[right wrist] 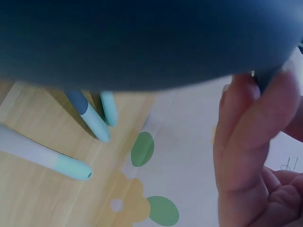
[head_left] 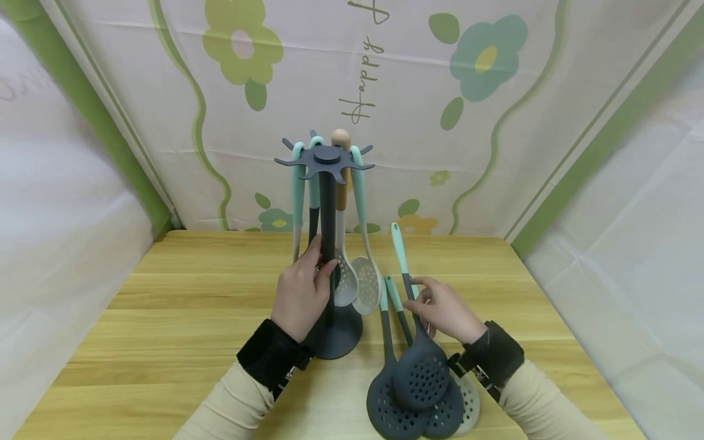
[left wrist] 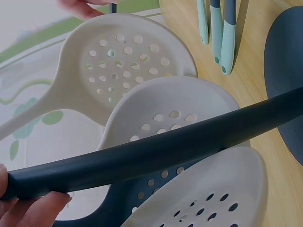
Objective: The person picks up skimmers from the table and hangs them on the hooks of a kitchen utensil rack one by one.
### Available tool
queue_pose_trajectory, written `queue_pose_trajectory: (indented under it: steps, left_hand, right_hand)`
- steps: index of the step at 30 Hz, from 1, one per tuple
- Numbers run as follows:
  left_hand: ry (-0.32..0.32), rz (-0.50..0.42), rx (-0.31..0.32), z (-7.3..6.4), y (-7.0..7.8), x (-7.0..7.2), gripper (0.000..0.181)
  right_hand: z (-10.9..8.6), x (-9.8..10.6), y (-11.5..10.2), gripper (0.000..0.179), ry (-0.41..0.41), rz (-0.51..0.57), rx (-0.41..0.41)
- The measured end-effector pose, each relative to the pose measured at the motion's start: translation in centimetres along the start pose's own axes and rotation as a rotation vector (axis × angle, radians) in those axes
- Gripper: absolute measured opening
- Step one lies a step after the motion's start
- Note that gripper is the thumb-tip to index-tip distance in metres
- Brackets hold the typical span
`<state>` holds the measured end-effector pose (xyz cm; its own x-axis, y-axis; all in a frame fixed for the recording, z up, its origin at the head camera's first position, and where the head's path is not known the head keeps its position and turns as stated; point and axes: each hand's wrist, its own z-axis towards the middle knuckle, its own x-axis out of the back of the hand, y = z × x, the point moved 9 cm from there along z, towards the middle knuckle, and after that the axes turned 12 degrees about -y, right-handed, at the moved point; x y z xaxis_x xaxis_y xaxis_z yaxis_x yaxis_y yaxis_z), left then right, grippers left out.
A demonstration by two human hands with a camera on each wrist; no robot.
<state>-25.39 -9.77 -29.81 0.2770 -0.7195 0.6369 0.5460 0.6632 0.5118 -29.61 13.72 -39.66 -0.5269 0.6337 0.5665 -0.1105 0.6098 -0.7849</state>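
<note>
My left hand [head_left: 302, 290] grips the dark pole [left wrist: 142, 158] of a utensil stand with a round base [head_left: 338, 342] and a hooked top [head_left: 327, 160]. Several utensils hang from the hooks, among them a pale slotted spoon [head_left: 348, 290] and a pale skimmer [head_left: 365, 292]. To the right of the stand, my right hand [head_left: 447, 310] pinches the neck of a dark skimmer [head_left: 422, 376], its mint handle end pointing up and away. In the right wrist view, that skimmer's head [right wrist: 142, 42] fills the top and hides part of the fingers.
Beneath the held skimmer, more skimmers lie overlapping on the wooden table [head_left: 192, 342]: a dark one [head_left: 382, 397], another dark one [head_left: 448, 415] and a pale one [head_left: 470, 403]. A flower-printed cloth [head_left: 396, 171] hangs behind the table, with pale cloth at both sides.
</note>
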Motion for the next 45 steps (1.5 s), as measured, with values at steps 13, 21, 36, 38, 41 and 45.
queue_pose_trajectory:
  steps: [13,21,36,38,41,45]
  left_hand:
    - [0.008,0.000,-0.008,0.0,0.0,0.0,0.038]
    - [-0.001,-0.010,0.002,0.0,0.0,-0.1,0.038]
    - [-0.109,-0.114,0.034,0.4,-0.2,0.1,0.037]
    - [-0.118,-0.117,0.036,0.5,-0.1,0.2,0.038]
    - [-0.128,-0.120,0.046,0.7,-0.1,0.3,0.040]
    - [-0.135,-0.152,0.046,1.0,0.1,0.4,0.043]
  right_hand:
    - [-0.3,0.5,-0.7,0.056,0.058,-0.037,0.002]
    - [-0.9,0.5,-1.4,0.053,0.093,-0.045,0.020]
    - [-1.6,0.5,-1.8,0.051,0.111,-0.034,0.048]
    - [-1.7,0.5,-1.8,0.051,0.113,-0.035,0.052]
    - [-1.8,0.6,-1.8,0.051,0.118,-0.038,0.053]
    - [-1.9,0.7,-2.0,0.050,0.125,-0.044,0.057]
